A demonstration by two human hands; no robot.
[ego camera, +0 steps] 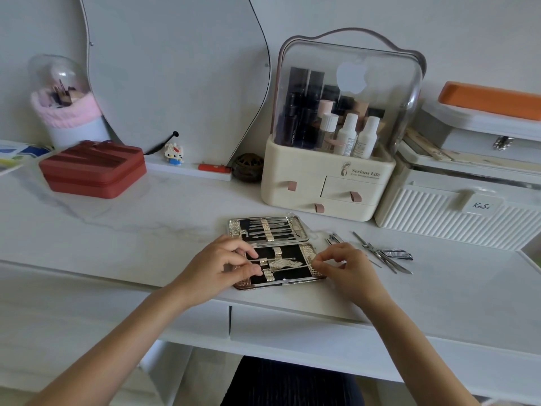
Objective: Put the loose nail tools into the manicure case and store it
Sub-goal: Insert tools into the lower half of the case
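The manicure case (313, 253) lies open flat on the white desk, black lined with a glittery rim. Its far half (269, 229) holds several slim steel tools under a strap. My left hand (222, 263) rests on the left of the near half, fingers curled on the end of a thin steel tool (288, 267) that lies across the lining. My right hand (345, 266) pinches the other end of that tool at the case's right rim. Several loose nail tools (383, 253), tweezers and clippers among them, lie on the desk to the right of the case.
A cream cosmetic organiser (328, 183) with small drawers stands just behind the case. A white ribbed box (456, 218) is at the right, a red zip case (93, 169) at the back left, a mirror (175, 68) behind. The desk's front edge runs under my wrists.
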